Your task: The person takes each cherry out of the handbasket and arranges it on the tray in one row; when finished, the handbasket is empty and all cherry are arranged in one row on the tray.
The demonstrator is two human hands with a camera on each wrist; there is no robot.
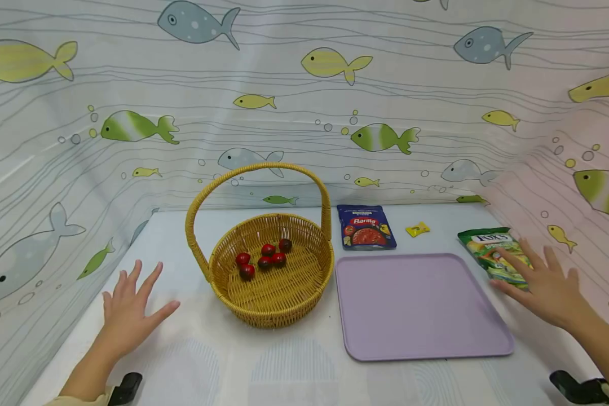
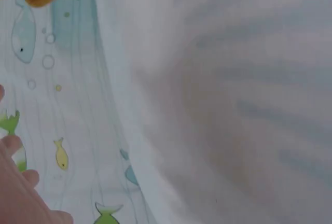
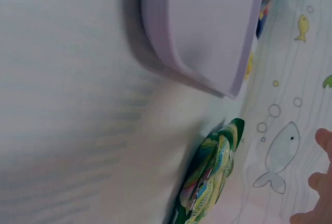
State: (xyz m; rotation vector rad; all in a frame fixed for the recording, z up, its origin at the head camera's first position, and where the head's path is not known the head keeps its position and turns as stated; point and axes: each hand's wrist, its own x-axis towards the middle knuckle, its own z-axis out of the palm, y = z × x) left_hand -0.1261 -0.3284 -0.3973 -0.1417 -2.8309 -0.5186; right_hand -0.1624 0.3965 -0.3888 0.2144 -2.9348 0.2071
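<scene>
My left hand (image 1: 129, 316) is spread with fingers apart, left of a yellow wicker basket (image 1: 274, 313), and holds nothing. Inside the basket lie several dark red, cherry-like fruits (image 1: 268, 250), and its tall handle arches over them. On the right side, my right hand (image 1: 548, 282) is also spread, its fingers overlapping a green FOX'S candy bag (image 1: 492, 248) in the head view. In the right wrist view the fingers (image 3: 324, 182) appear at the right edge, apart from the green bag (image 3: 207, 175). A lilac tray (image 1: 421, 304) lies between the basket and the right hand.
Behind the tray lies a dark blue Barilla pouch (image 1: 366, 228), with a small yellow packet (image 1: 417, 229) to its right. The white table (image 1: 182, 361) is bordered by a fish-print curtain (image 1: 294, 124) at the back and sides.
</scene>
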